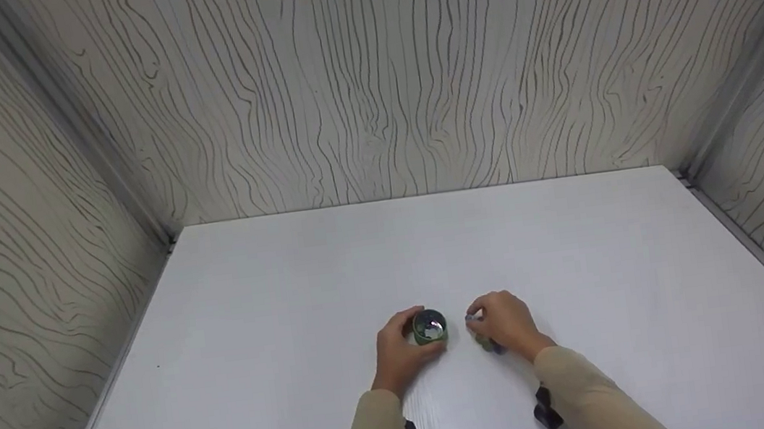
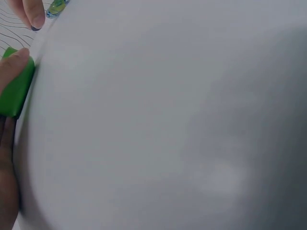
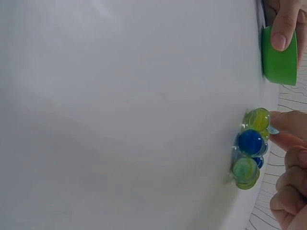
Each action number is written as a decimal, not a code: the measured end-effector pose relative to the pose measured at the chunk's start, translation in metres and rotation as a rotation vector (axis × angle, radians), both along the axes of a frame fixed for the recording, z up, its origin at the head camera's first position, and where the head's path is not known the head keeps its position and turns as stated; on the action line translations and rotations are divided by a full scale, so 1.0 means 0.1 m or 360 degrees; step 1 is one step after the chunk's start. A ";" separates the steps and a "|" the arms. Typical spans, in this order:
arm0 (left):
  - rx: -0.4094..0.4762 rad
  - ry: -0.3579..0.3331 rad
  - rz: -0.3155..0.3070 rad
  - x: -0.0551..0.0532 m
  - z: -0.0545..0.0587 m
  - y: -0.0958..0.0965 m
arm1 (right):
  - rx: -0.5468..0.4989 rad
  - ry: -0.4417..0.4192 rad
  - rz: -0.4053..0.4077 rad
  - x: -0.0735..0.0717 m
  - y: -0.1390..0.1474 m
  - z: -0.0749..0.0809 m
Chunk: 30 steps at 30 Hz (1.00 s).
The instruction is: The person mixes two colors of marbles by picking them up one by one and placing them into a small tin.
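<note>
Fingers and thumb of the left hand (image 1: 397, 352) curl round a green cup (image 3: 280, 64), parted only by the cup's width, on 2 opposite sides of its wall. The right hand (image 1: 504, 317) has its thumb and forefinger nearly together, pinching 1 small bluish piece (image 3: 274, 130), probably a glass marble, mostly hidden. The cup stands mouth up on the white table (image 1: 253, 296), to the left of the right hand; something glints inside, too small to tell. The loose marbles (image 3: 251, 142), clear with blue, yellow and green in them, lie bunched on the table beside the right hand.

They look hard, smooth and small, so likely slippery and quick to roll. Each is best taken across its widest part with 2 fingertips; a pinch above the middle could shoot it away and scatter its neighbours. The cup looks light and thin-walled, perhaps slightly flexible, and probably easy to tip; a gentle hold on 2 opposite sides, below the rim, should steady it and leave the mouth clear.
</note>
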<state>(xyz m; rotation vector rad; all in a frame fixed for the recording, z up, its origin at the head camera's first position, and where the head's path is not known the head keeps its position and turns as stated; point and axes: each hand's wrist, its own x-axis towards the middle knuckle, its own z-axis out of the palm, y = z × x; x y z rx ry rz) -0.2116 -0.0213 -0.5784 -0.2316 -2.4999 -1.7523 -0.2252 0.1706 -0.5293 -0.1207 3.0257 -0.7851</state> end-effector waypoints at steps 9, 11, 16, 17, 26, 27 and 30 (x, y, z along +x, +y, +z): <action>-0.0034 0.0011 0.0017 0.03 -0.02 -0.01 | -0.0049 0.0016 0.0023 0.06 -0.01 0.03; -0.0038 0.0011 0.0023 0.02 -0.02 -0.03 | -0.0061 0.0024 0.0033 0.07 -0.03 0.05; -0.0065 0.0039 0.0026 0.02 -0.03 -0.06 | -0.0070 0.0043 0.0037 0.09 -0.08 0.12; -0.0066 0.0047 0.0025 0.02 -0.04 -0.06 | -0.0070 0.0047 0.0038 0.09 -0.09 0.13; -0.0068 0.0069 0.0041 0.05 -0.06 -0.01 | -0.0051 0.0131 0.0074 0.18 -0.16 0.22; -0.0063 0.0065 0.0043 0.05 -0.06 0.00 | -0.0049 0.0135 0.0073 0.18 -0.16 0.24; -0.0059 0.0067 0.0029 0.04 -0.02 0.01 | -0.0061 0.0137 0.0052 0.18 -0.16 0.28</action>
